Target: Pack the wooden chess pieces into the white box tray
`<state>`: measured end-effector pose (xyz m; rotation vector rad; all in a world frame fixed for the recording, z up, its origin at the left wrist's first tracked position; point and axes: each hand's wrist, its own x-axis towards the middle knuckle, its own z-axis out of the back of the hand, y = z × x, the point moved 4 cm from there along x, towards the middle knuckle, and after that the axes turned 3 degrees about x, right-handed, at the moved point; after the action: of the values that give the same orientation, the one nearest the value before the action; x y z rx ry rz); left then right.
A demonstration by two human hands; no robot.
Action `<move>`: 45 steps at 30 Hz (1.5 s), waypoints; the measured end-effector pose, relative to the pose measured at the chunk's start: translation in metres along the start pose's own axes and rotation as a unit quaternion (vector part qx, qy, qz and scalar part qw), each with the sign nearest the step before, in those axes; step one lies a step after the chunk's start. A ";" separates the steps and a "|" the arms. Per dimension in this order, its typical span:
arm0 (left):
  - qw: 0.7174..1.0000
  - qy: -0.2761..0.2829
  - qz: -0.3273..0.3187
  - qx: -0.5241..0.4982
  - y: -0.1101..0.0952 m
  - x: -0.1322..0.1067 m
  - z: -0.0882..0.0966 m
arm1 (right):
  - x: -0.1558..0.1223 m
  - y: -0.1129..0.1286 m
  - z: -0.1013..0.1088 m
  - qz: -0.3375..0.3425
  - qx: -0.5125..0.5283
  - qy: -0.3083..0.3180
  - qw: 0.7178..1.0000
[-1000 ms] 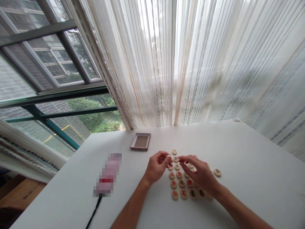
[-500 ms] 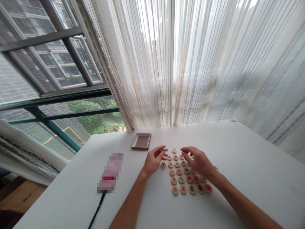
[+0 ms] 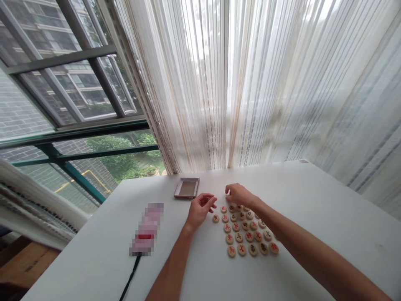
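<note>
Several round wooden xiangqi pieces (image 3: pixel 245 226) lie in rough rows on the white table, marked with red or black characters. My left hand (image 3: pixel 201 210) is held just left of the top rows, its thumb and fingers pinched together; whatever is between them does not show clearly. One black-marked xiangqi piece (image 3: pixel 216 218) lies apart, just below those fingers. My right hand (image 3: pixel 240 194) is beyond the top row, fingers curled down and closed near the table. Its fingertips hide what they may hold, and the right forearm covers some pieces on the right side.
A shallow open box lid or tray (image 3: pixel 177 195) is at the table's far edge. To the left lies a blurred pink item (image 3: pixel 146 230) with a black cord (image 3: pixel 130 276). Sheer striped curtains (image 3: pixel 200 104) hang behind the white table (image 3: pixel 328 217), beside a window.
My right hand has moved left and farther out, to where a blank-faced piece lay; that piece is now out of sight. The piece seen in my left fingers no longer shows clearly.
</note>
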<state>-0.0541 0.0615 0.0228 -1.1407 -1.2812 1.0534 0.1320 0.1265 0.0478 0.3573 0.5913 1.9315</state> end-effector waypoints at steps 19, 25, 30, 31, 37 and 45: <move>0.999 0.046 0.001 -0.003 0.002 -0.006 -0.010 | -0.081 -0.059 0.058 0.089 0.043 -0.145 0.985; 0.999 0.042 -0.007 0.034 -0.006 -0.007 -0.004 | -0.089 -0.090 0.059 0.099 0.021 -0.240 0.966; 0.991 0.075 0.004 0.115 -0.026 -0.015 0.000 | -0.097 -0.079 0.051 0.142 0.012 -0.245 0.959; 0.985 0.100 0.015 0.136 -0.031 -0.017 0.000 | -0.099 -0.076 0.050 0.150 0.013 -0.242 0.958; 0.932 0.252 0.090 0.243 -0.042 -0.031 0.002 | -0.107 -0.064 0.044 0.172 0.024 -0.242 0.955; 0.916 0.250 0.129 0.286 -0.011 -0.042 0.007 | -0.113 -0.050 0.036 0.182 0.061 -0.235 0.953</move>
<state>-0.0630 0.0186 0.0267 -1.0359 -0.3808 1.1298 0.2351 0.0498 0.0520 1.0332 0.3419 2.0566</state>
